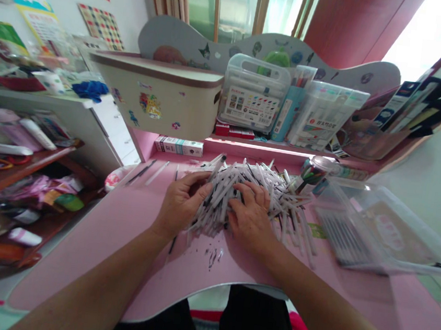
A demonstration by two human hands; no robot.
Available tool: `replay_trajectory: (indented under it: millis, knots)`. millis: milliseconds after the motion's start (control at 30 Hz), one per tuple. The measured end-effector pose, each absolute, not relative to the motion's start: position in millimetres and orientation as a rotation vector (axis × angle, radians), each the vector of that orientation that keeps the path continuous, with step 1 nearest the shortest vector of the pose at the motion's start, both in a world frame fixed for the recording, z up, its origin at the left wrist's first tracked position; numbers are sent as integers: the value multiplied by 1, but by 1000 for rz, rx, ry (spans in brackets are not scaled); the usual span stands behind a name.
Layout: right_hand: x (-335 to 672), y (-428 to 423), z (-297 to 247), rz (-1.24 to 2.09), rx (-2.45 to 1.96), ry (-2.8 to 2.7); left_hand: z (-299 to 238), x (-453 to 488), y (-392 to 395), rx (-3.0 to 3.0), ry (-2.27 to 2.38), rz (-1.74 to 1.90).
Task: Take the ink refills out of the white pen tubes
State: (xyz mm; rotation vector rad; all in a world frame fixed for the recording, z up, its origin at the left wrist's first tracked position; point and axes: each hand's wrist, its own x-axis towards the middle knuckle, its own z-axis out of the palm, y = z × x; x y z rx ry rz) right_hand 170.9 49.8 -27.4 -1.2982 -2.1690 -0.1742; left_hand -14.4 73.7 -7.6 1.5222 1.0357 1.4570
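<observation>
A heap of slim white and grey pens (242,180), some with black ends, lies on the pink desk in front of me. My left hand (183,198) is at the heap's left side, its thumb and fingers closed around a few pens that point up and away. On the near right part of the heap rests my right hand (252,215), fingers bent and apart, touching the pens, with none clearly gripped. Small dark and clear bits (213,256) lie on the desk just below the heap. A few single pens (157,173) lie apart on the left.
At the right stand a clear plastic box (398,231), a row of grey sticks (342,238) and a jar of pens (314,172). A shelf behind holds a cream bin (164,99), marker cases (253,97) and a pen holder (381,137). Cluttered shelves (26,173) are left.
</observation>
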Motion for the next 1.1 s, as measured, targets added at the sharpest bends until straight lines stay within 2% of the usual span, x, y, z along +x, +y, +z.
replay_trajectory:
  millis: [300, 600, 1100]
  knots:
    - [196, 49, -7, 93, -1126, -1880, 0, -16, 80, 957, 717, 1393]
    - [196, 55, -6, 987, -932, -1144, 0, -12, 83, 627, 669, 1289]
    - [185, 48, -10, 1225, -866, -1227, -11, -8, 80, 776, 618, 1184]
